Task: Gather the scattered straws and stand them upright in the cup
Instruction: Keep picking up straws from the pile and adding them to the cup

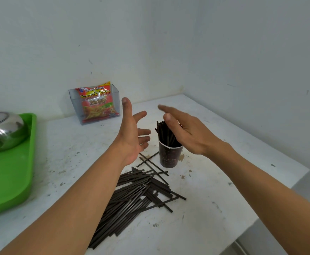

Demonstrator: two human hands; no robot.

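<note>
Dark-brown scattered straws (pixel 137 192) are lying in a loose heap on the near middle of the white table (pixel 224 190), and the heap's left part is hiding behind the left forearm. Just beyond it a dark paper cup (pixel 169 157) is standing upright, its print too small to read. A bundle of standing straws (pixel 162 132) is leaning left inside the cup; its right side is hiding behind the right hand (pixel 191 131), whose fingertips are blurring, so I cannot tell whether it is touching them. That hand is hovering over the cup with fingers straight, gripping nothing. The left hand (pixel 132 133) is hanging just left of the cup, palm turned toward it, fingers spread and loose, holding nothing. The heap is lying nearer than both hands, apart from them. At the left edge a green tray (pixel 10 172) and a metal kettle (pixel 3 131) are being cut off by the frame. A snack packet (pixel 97 105) is sitting in a clear holder (pixel 73 100) by the far wall.
</note>
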